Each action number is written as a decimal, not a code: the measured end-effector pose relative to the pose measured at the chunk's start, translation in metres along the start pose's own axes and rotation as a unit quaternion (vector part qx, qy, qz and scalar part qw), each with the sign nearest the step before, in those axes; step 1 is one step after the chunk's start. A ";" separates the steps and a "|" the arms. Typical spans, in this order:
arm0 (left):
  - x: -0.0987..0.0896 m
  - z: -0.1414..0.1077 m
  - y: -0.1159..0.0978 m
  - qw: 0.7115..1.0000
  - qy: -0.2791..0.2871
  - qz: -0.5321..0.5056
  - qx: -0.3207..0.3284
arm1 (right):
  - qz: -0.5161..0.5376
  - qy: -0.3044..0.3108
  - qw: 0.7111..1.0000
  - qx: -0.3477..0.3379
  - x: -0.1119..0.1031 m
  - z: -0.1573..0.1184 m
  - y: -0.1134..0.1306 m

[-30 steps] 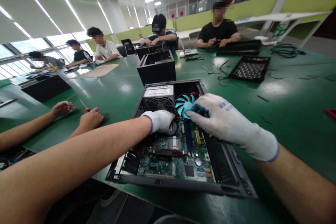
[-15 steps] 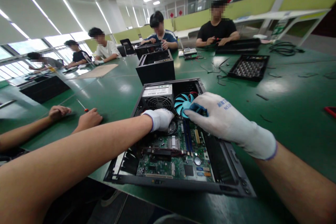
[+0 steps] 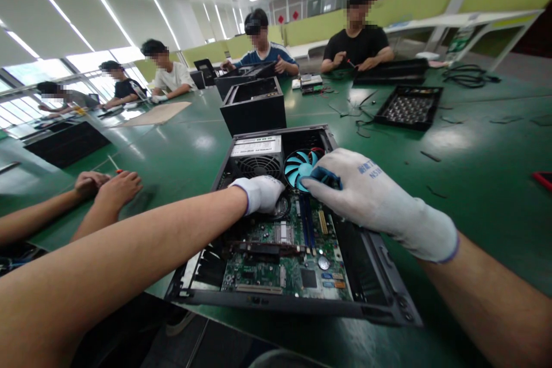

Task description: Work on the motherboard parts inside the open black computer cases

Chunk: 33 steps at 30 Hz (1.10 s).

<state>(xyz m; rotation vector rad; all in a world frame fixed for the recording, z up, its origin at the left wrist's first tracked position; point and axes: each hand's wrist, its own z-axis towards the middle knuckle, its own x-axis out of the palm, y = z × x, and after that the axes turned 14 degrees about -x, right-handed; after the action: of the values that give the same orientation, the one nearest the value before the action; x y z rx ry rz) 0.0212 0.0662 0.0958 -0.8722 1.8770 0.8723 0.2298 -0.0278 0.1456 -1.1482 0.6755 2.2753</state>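
We observed, at left, the power supply (image 3: 257, 167) inside the open computer case (image 3: 302, 305) on the green tabletop (image 3: 181, 141). In front of it the gloved left hand (image 3: 266, 193) curled its fingers beside a looped black cable (image 3: 283, 208), though we could not tell whether they gripped anything. Rightward, we saw the blue fan (image 3: 296, 169) above the motherboard (image 3: 261, 275), its near right edge gripped by the fingers of the gloved right hand (image 3: 356, 187).

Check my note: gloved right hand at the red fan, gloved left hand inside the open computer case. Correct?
Not quite: the fan is light blue, not red, as the head view shows. The gloved right hand is at it, and the gloved left hand is inside the open computer case.
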 end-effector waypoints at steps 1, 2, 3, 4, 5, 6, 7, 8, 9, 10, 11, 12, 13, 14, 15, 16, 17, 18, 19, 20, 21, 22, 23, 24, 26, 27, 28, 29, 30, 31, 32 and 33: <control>0.000 0.000 0.000 1.000 0.000 -0.001 -0.001 | -0.001 0.000 1.000 0.001 0.000 0.000 0.000; 0.000 0.001 -0.001 1.000 0.001 -0.002 -0.001 | -0.003 -0.001 1.000 0.001 0.000 0.000 0.000; 0.000 0.001 -0.001 1.000 0.002 -0.002 -0.002 | -0.004 -0.002 1.000 0.002 0.000 0.000 0.000; 0.000 0.001 -0.002 1.000 0.004 -0.001 -0.002 | -0.004 -0.003 1.000 0.002 0.001 0.000 -0.001; 0.000 0.001 -0.002 1.000 0.006 0.001 -0.002 | -0.004 -0.003 1.000 0.002 0.001 0.000 -0.001; -0.001 0.001 -0.003 1.000 0.009 0.003 -0.002 | -0.004 -0.003 1.000 0.001 0.001 0.000 -0.001; -0.002 0.001 -0.003 1.000 0.012 0.005 -0.001 | -0.004 -0.003 1.000 0.000 0.001 0.001 -0.001; -0.002 0.000 -0.003 1.000 0.015 0.007 0.001 | -0.004 -0.003 1.000 0.000 0.001 0.001 -0.001; -0.003 0.000 -0.004 1.000 0.019 0.009 0.004 | -0.003 -0.004 1.000 -0.001 0.001 0.001 0.000; -0.003 0.000 -0.004 1.000 0.022 0.012 0.007 | -0.003 -0.005 1.000 -0.002 0.000 0.001 0.000; -0.004 -0.001 -0.003 1.000 0.025 0.013 0.011 | -0.002 -0.006 1.000 -0.002 0.000 0.000 0.000; -0.004 -0.001 -0.003 0.999 0.027 0.015 0.013 | 0.000 -0.008 1.000 -0.002 0.000 0.000 0.000; -0.005 -0.002 -0.003 0.999 0.028 0.016 0.015 | 0.000 -0.010 1.000 -0.002 0.000 0.000 0.000; -0.006 -0.003 -0.003 0.999 0.027 0.015 0.017 | 0.000 -0.012 1.000 -0.001 0.000 0.000 0.000; -0.008 -0.004 -0.002 0.999 0.025 0.013 0.017 | 0.000 -0.012 1.000 0.000 0.000 0.000 0.000; -0.009 -0.006 -0.002 1.000 0.023 0.010 0.015 | -0.001 -0.011 1.000 0.001 0.000 0.000 0.000; -0.012 -0.008 -0.002 1.000 0.024 0.006 0.009 | -0.001 -0.009 1.000 0.002 0.001 0.000 0.000; -0.014 -0.011 -0.002 1.000 0.025 0.001 0.003 | 0.000 -0.010 1.000 0.004 0.001 0.000 -0.001; -0.017 -0.014 -0.002 1.000 0.026 -0.007 -0.002 | 0.001 -0.014 1.000 0.007 0.002 0.000 -0.001; -0.020 -0.018 -0.002 0.999 0.026 -0.018 -0.005 | 0.002 -0.026 1.000 0.015 0.002 -0.001 -0.001; -0.023 -0.023 -0.001 0.999 0.023 -0.033 -0.006 | 0.002 -0.045 0.999 0.028 0.003 -0.003 -0.001; -0.026 -0.029 -0.001 0.999 0.015 -0.052 -0.005 | 0.001 -0.066 0.997 0.044 0.003 -0.006 -0.002; -0.029 -0.035 -0.001 0.997 0.003 -0.073 -0.002 | 0.001 -0.084 0.994 0.065 0.003 -0.010 -0.003; -0.032 -0.042 -0.001 0.995 -0.013 -0.095 0.006 | 0.003 -0.096 0.991 0.092 0.003 -0.016 -0.003; -0.039 -0.057 0.000 0.989 -0.051 -0.137 0.032 | 0.017 -0.094 0.984 0.151 0.003 -0.032 -0.006; -0.042 -0.066 0.001 0.984 -0.070 -0.154 0.051 | 0.035 -0.081 0.980 0.179 0.004 -0.041 -0.007; -0.045 -0.076 0.002 0.980 -0.089 -0.167 0.067 | 0.060 -0.062 0.976 0.202 0.005 -0.051 -0.008; -0.048 -0.087 0.003 0.975 -0.110 -0.177 0.078 | 0.091 -0.041 0.971 0.217 0.008 -0.061 -0.009; -0.050 -0.099 0.005 0.971 -0.131 -0.184 0.081 | 0.129 -0.019 0.966 0.225 0.011 -0.071 -0.010; -0.050 -0.112 0.005 0.966 -0.152 -0.192 0.076 | 0.163 -0.016 0.957 0.238 0.015 -0.079 -0.011; -0.048 -0.126 0.004 0.962 -0.173 -0.201 0.069 | 0.193 -0.027 0.948 0.252 0.019 -0.086 -0.012; -0.044 -0.140 0.002 0.956 -0.192 -0.211 0.064 | 0.220 -0.040 0.939 0.263 0.023 -0.090 -0.013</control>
<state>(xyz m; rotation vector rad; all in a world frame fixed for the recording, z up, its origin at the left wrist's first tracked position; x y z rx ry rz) -0.0211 -0.0393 0.1891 -0.9048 1.3284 0.5936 0.2785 -0.0700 0.0770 -0.6886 1.5188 2.2454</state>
